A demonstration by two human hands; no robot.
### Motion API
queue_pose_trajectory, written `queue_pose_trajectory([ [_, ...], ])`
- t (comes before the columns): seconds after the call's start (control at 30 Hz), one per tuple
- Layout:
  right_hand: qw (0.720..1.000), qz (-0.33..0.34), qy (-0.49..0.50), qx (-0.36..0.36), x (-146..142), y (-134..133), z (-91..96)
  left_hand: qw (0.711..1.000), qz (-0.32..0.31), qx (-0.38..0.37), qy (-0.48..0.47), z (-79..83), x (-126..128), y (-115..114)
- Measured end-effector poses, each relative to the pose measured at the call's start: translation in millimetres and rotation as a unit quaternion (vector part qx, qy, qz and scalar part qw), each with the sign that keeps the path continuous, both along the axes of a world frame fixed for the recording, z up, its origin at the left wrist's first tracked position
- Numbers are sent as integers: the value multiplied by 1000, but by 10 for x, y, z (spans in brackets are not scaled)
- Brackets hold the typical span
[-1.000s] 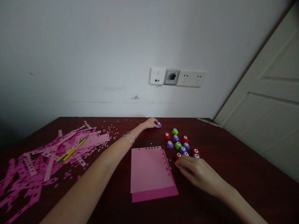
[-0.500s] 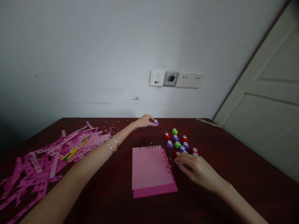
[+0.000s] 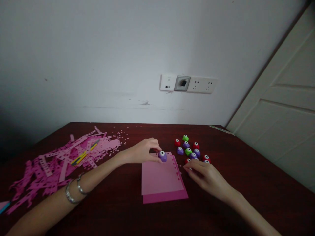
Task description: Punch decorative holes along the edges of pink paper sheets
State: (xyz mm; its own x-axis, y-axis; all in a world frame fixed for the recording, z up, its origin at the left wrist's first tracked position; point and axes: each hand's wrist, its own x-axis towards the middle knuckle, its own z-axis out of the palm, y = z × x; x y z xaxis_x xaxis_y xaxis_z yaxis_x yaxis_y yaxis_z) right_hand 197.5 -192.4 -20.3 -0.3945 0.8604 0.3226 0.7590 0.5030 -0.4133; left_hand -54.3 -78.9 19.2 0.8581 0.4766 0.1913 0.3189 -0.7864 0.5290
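My left hand (image 3: 150, 151) pinches a purple craft punch (image 3: 162, 156) with a white top button. It holds the punch over the top edge of a light pink sheet of paper (image 3: 159, 177). That sheet lies on a darker pink sheet (image 3: 167, 198), which shows along the bottom and right. Small shaped holes run down the light sheet's right side. My right hand (image 3: 206, 177) rests to the right of the paper, its fingertips closed together beside the group of punches. What those fingertips hold, if anything, is hidden. A green punch (image 3: 185, 138) and a red punch (image 3: 177, 143) stand behind it.
Punched pink paper strips (image 3: 54, 170) lie heaped on the left, with a yellow cutter (image 3: 85, 153) on top. Tiny paper cut-outs (image 3: 121, 135) are scattered beside them. The wall (image 3: 110, 65) bounds the table's back, and a white door (image 3: 283, 98) stands at right.
My left hand has come nearer and down with the purple punch, from the back of the table to the paper's top edge. My right hand has barely moved. The view has shifted slightly.
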Motion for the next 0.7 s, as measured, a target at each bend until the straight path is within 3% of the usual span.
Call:
queue_pose_trajectory([
  [0.17,997,-5,76,-17,-85,6,-49,999,-26,-18,6,-122,68,-77],
  [0.37,992,3,125,-18,-281,1,-9,998,-50,-33,6,-131,142,-190],
  [0.7,992,20,116,-51,-452,105,189,999,-34,-26,-5,-116,171,-270],
])
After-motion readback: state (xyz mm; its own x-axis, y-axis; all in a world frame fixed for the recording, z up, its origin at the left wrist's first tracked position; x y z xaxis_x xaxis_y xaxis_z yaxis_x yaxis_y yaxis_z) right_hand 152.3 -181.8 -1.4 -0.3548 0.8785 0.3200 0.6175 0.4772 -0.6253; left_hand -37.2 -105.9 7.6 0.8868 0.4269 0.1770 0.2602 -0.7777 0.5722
